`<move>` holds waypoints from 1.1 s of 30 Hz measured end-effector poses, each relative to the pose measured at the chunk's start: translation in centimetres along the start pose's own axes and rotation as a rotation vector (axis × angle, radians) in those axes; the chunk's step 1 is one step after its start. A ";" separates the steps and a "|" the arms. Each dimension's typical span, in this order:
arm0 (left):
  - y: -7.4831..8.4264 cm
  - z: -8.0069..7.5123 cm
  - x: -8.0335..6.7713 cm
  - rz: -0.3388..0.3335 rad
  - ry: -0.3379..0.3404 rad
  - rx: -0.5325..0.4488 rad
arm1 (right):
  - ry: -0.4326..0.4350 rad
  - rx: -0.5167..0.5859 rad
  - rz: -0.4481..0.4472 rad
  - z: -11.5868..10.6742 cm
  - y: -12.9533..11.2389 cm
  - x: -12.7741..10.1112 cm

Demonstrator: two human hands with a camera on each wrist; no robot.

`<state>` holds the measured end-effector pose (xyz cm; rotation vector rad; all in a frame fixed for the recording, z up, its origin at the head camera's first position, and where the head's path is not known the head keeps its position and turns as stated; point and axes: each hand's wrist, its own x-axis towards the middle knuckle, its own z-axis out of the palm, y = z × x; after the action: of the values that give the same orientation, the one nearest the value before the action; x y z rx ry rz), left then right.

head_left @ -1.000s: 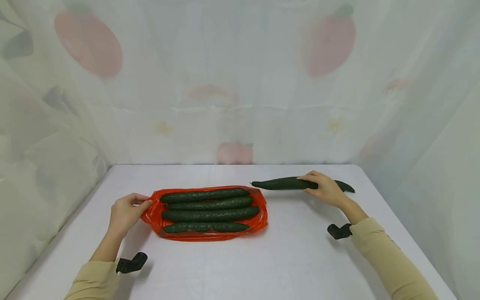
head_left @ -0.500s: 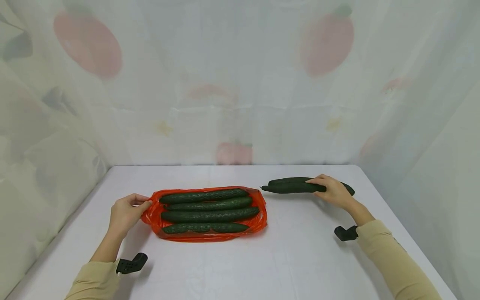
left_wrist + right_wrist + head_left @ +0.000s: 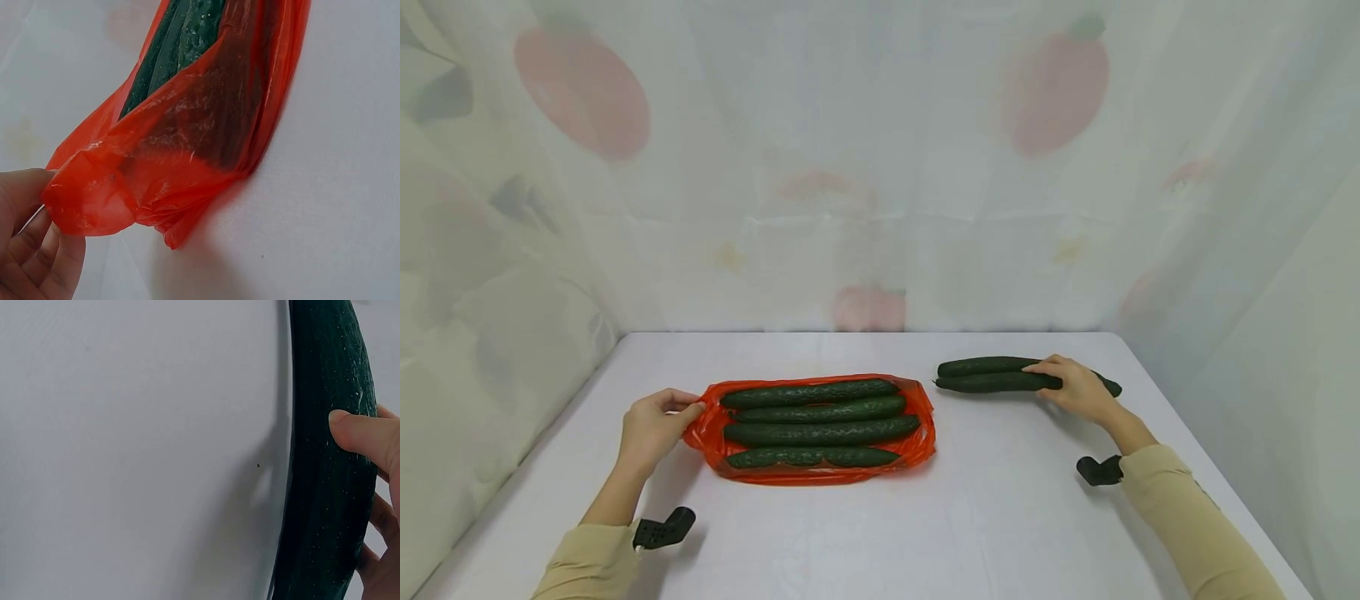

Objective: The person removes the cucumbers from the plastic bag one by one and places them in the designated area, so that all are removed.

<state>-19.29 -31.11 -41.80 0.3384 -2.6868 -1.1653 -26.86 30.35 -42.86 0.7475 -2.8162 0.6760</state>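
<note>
A red plastic bag lies on the left half of the table, its mouth spread so that several dark green cucumbers show side by side inside. My left hand pinches the bag's left end; the left wrist view shows the thin film between thumb and fingers. At the back right, my right hand grips the nearer of two loose cucumbers, thumb on one side and fingers on the other. This cucumber appears to rest on the table. The farther cucumber lies right behind it, partly hidden by the hand.
The white table ends at a pale curtain with faded fruit prints, which also rises on both sides. Black wrist cameras stick out from both sleeves near the tabletop.
My right hand has moved the held cucumber right and down, from over the farther cucumber to just in front of it. My left hand and the bag have stayed put.
</note>
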 end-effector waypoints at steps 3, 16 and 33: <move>-0.3 0.1 0.1 0.003 -0.005 -0.001 | 0.010 -0.007 -0.009 0.0 0.1 0.0; 0.5 -0.1 -0.2 0.022 -0.009 0.027 | 0.011 -0.052 0.024 0.6 1.2 -0.3; 0.7 -0.3 -0.3 0.016 -0.005 0.025 | 0.048 -0.171 0.006 1.2 1.1 -0.1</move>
<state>-19.05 -30.73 -41.09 0.3178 -2.7054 -1.1300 -27.34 30.68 -44.32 0.6832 -2.7887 0.4406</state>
